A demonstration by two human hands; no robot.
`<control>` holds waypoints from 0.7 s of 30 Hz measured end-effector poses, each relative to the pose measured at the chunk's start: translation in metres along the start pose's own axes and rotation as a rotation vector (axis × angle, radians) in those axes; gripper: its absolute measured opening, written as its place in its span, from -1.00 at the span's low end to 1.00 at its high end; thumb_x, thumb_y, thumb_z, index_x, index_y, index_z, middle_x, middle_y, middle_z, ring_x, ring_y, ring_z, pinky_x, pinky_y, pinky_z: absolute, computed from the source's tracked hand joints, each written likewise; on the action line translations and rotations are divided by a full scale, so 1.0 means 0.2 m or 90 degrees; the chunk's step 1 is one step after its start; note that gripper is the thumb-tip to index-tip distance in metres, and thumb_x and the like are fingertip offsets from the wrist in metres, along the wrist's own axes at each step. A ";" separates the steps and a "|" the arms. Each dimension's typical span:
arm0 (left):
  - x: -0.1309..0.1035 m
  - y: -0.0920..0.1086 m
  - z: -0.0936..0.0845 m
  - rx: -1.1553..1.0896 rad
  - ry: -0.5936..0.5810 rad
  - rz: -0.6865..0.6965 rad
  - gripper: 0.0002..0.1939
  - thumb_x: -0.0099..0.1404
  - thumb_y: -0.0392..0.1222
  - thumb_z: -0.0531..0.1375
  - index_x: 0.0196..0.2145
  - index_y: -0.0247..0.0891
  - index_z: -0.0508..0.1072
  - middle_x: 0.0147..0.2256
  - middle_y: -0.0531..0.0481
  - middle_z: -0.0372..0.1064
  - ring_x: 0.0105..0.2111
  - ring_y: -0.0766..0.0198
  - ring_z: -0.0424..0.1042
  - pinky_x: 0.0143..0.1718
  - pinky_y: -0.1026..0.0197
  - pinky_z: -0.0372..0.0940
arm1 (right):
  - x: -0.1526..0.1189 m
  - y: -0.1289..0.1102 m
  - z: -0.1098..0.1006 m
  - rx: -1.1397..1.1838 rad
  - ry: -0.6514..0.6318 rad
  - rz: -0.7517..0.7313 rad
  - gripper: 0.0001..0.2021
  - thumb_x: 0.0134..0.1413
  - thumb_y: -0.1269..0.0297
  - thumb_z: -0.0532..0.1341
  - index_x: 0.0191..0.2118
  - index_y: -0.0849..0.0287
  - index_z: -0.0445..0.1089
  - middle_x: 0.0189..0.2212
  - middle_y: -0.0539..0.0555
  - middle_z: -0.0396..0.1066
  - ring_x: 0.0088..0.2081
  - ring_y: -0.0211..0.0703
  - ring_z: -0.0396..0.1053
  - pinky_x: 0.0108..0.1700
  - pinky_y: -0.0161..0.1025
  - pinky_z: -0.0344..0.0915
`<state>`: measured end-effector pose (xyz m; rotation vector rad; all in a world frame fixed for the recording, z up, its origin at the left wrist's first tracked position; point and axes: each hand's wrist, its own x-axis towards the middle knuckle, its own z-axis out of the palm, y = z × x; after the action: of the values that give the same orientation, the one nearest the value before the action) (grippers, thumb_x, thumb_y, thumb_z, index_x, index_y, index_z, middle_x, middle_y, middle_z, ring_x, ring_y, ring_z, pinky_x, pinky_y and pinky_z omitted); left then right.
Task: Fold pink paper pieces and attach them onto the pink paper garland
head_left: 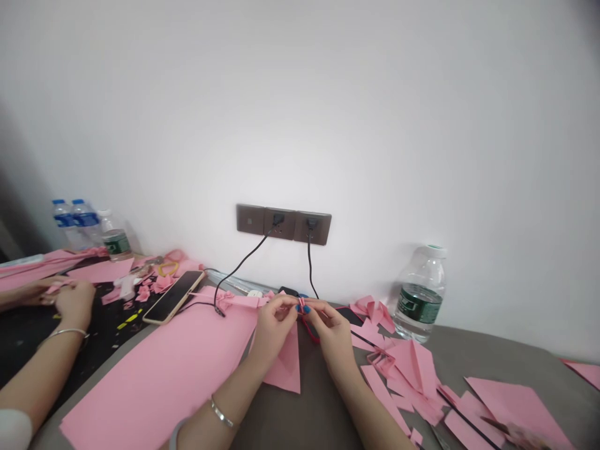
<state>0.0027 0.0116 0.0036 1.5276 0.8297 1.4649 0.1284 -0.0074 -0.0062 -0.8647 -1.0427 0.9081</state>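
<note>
My left hand (276, 326) and my right hand (330, 331) meet in the middle of the view, fingertips pinched together. Between them they grip a small folded piece of pink paper (302, 302), mostly covered by the fingers. Under my hands lies a pink paper piece with a pointed edge (287, 369). Left of them, a large pink sheet (173, 369) spreads across the table. A phone with a red edge (349, 315) rests behind my right hand, partly hidden.
At left, a co-worker's hands (70, 297) hold pink paper. A phone (174, 297) lies on the large sheet's edge. Water bottles stand at left (115, 237) and right (419, 297). Pink scraps (407, 369) cover the right side. Black cables (309, 269) hang from wall sockets (284, 224).
</note>
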 end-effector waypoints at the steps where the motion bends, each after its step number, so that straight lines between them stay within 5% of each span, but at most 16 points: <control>1: 0.00 0.00 0.00 -0.003 -0.001 -0.001 -0.89 0.20 -0.23 0.20 -0.39 -0.25 0.54 -0.33 -0.07 0.49 -0.26 0.17 0.47 -0.24 0.20 0.39 | 0.00 0.00 0.00 -0.004 0.002 0.003 -0.81 -0.11 0.12 0.38 -0.40 0.13 0.57 -0.29 0.14 0.54 -0.23 0.01 0.46 -0.20 -0.08 0.41; 15: -0.01 -0.01 0.00 -0.023 -0.011 -0.016 -0.88 0.20 -0.17 0.24 -0.37 -0.28 0.51 -0.33 -0.06 0.46 -0.26 0.17 0.46 -0.24 0.18 0.40 | -0.01 0.00 -0.01 -0.109 -0.002 -0.090 -0.84 -0.02 0.14 0.34 -0.38 0.12 0.55 -0.37 0.10 0.46 -0.28 -0.06 0.41 -0.24 -0.18 0.38; 21: -0.01 0.00 0.00 -0.013 -0.016 -0.001 -0.88 0.23 -0.18 0.22 -0.35 -0.27 0.51 -0.30 -0.07 0.44 -0.23 0.17 0.45 -0.23 0.18 0.42 | -0.01 -0.01 0.00 -0.088 -0.007 -0.058 -0.82 -0.02 0.14 0.33 -0.38 0.14 0.53 -0.42 0.07 0.51 -0.34 -0.08 0.44 -0.26 -0.19 0.38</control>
<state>0.0016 0.0092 0.0029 1.5262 0.7984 1.4464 0.1284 -0.0095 -0.0056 -0.9199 -1.1547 0.7722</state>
